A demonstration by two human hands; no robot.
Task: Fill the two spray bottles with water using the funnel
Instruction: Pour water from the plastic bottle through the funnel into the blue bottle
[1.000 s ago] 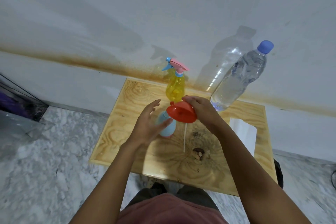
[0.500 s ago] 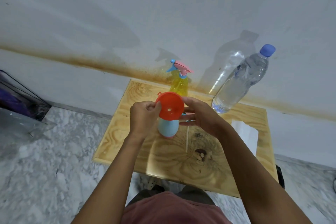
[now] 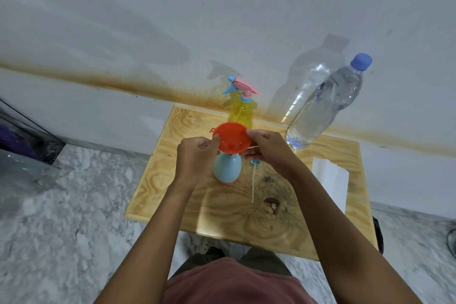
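The wooden table stands against the stained wall. On it, largest first, are a clear water bottle at the back right, its blue cap on, a white folded sheet at the right edge, and the yellow spray bottle at the back with its pink trigger head fitted. The blue spray bottle stands upright near the middle, headless.

A second ago the right hand alone held the red funnel, tipped on its side beside that bottle. Now the left hand has joined it. Each hand pinches a side of the rim with thumb and curled fingers, and the funnel sits mouth up over the blue bottle's neck. So the funnel looks as good as seated, and uncapping and pouring come next (neither bottle has had any water yet, I'd judge).

The funnel covers the neck, so whether its spout is fully in cannot be told. Of the removed spray head only a blue bit and its white dip tube show below the right hand; the rest is hidden
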